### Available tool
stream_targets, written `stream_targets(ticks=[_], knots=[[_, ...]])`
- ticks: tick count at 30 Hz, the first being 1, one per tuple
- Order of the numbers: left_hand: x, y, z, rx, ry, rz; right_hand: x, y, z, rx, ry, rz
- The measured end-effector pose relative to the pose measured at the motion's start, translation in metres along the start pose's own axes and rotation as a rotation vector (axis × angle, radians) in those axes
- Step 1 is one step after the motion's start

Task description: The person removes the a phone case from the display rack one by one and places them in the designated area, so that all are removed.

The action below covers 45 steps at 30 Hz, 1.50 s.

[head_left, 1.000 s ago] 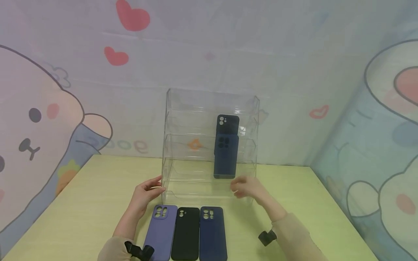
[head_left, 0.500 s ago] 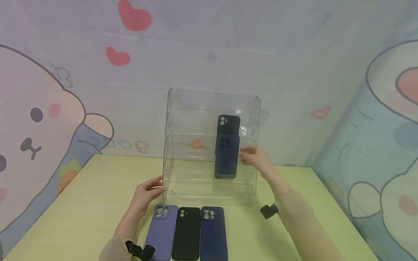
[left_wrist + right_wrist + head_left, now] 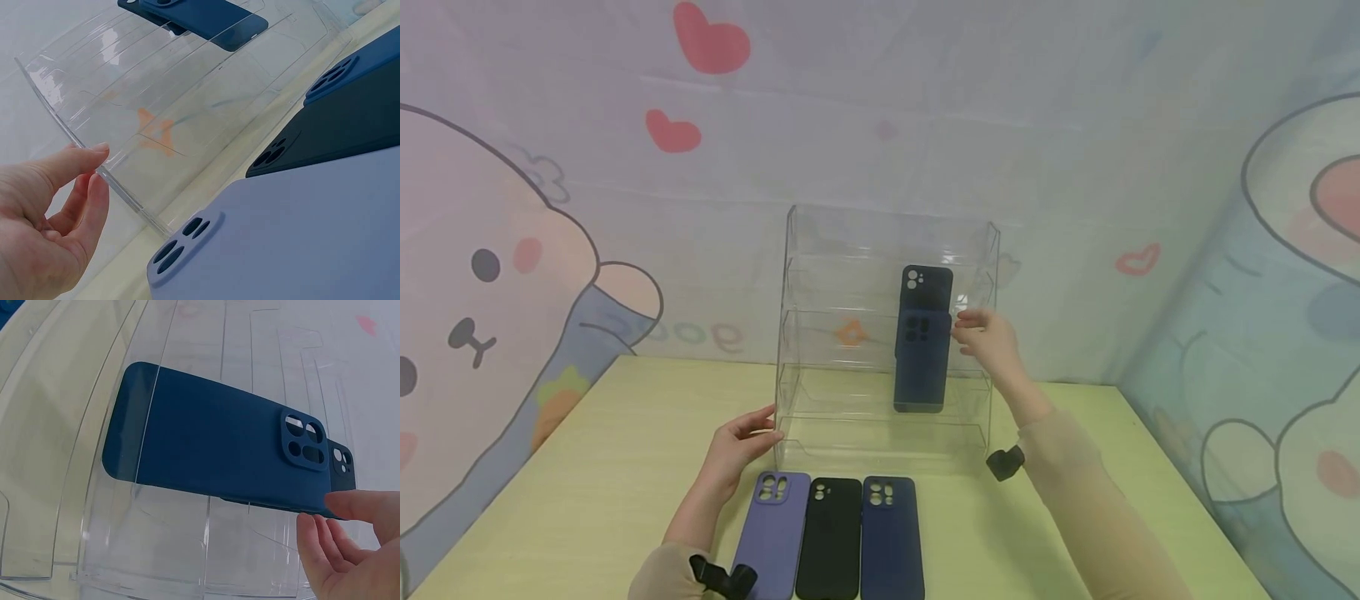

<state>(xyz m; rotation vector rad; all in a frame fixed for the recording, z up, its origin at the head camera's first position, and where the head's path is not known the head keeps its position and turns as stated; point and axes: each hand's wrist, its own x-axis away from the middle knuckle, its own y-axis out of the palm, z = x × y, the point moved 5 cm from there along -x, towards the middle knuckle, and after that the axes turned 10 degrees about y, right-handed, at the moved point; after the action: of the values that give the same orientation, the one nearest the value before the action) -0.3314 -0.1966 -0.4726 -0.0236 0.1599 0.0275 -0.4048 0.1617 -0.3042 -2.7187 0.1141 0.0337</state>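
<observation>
A clear tiered acrylic display rack (image 3: 850, 433) stands on the table. My left hand (image 3: 739, 442) pinches its left side edge between thumb and fingers, as the left wrist view shows. Toward the right in the rack, a dark blue phone case (image 3: 919, 375) leans upright with a black phone case (image 3: 931, 287) partly hidden behind it. The right hand (image 3: 988, 337) is at the blue case's upper right side; in the right wrist view the thumb (image 3: 350, 505) overlaps the corner and the fingertips (image 3: 306, 526) meet the edge, pinching it.
In front of the rack lie three phone cases side by side: a purple case (image 3: 772, 537), a black case (image 3: 831, 542) and a navy case (image 3: 891, 542). The pale yellow table (image 3: 647, 425) meets a cartoon-printed cloth backdrop (image 3: 1037, 125) behind.
The right hand has risen from the rack's lower front to the upper right side of the blue phone case. The left hand keeps its grip, and the cases have stayed in place.
</observation>
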Motion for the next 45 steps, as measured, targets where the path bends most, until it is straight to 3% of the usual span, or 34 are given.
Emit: stream_targets(ticks=[7,14,22,36,45], knots=[[0.001,0.001,0.002,-0.002,0.006,0.001,-0.004,0.003,-0.003,0.016,-0.050,0.041],[0.001,0.001,0.001,-0.014,-0.005,0.008,-0.006,0.009,-0.005,0.038,-0.031,0.003],[0.000,0.001,0.001,-0.011,-0.002,0.005,-0.007,0.012,-0.004,0.094,-0.034,0.022],[-0.001,0.001,-0.001,-0.012,0.001,0.005,-0.004,0.013,0.003,0.059,-0.100,0.028],[-0.002,0.001,-0.001,-0.012,0.000,0.011,-0.006,0.016,0.013,-0.079,-0.061,-0.031]])
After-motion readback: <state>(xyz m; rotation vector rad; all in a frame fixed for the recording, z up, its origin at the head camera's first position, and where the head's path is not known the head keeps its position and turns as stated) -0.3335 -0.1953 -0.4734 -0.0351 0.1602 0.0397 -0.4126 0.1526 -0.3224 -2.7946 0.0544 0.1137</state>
